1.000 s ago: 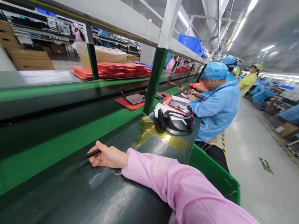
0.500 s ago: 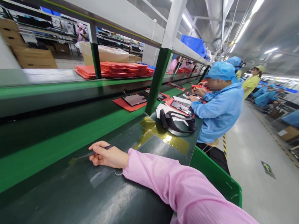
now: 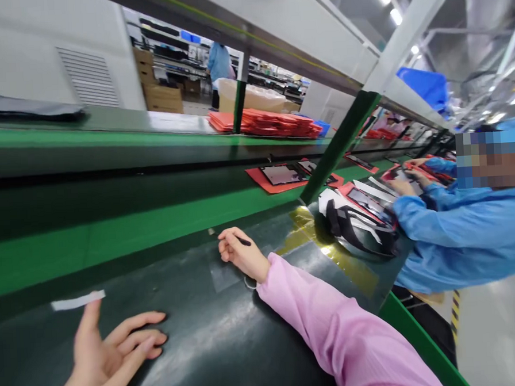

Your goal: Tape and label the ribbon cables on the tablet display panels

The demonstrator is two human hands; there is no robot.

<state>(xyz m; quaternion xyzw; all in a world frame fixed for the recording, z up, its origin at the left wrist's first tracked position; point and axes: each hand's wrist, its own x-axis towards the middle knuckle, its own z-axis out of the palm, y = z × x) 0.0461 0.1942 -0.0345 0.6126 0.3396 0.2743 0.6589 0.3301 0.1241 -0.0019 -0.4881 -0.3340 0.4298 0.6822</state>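
Observation:
My right hand, in a pink sleeve, is closed around slim tweezers; only their dark end shows plainly, beside the knuckles. Just beyond the fingertips is a small pale piece; whether the tweezers touch it I cannot tell. Under this hand a clear film square lies on the dark mat. At the lower left my left hand is open, fingers spread. A short white strip clings to the tip of its one raised finger.
Yellow tape covers part of the bench. A black headset-like band lies right, near a co-worker's blue sleeve. A green post rises behind. Red sheets with a dark-framed panel lie on the green ledge.
The view has swung left, so the bench and right hand appear further right. My left hand has come into view with the white strip on its finger. The right hand keeps its grip on the tweezers.

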